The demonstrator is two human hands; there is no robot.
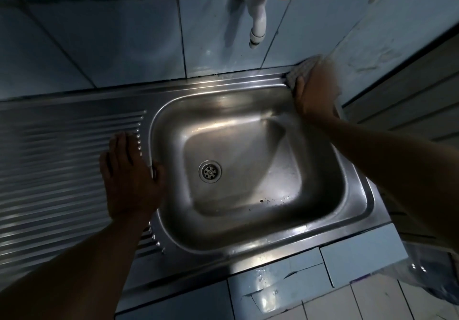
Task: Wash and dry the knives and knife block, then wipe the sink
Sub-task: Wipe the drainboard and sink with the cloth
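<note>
Sink point(248, 240) centre frame, basin bare. My right hand point(314, 93) presses a cloth point(300, 70) flat at the two-o'clock rim corner; left hand point(129, 178) rests open at nine o'clock. Risk: cloth skipping the wall seam, leaving water.

Two bare forearms reach forward from the bottom of the view. The left hand point(131, 175) lies flat, palm down, fingers straight and close together, thumb spread out to the right. The right arm stretches farther ahead and to the right; the right hand point(314, 88) is palm down, fingers extended and pressing, slightly blurred.
</note>
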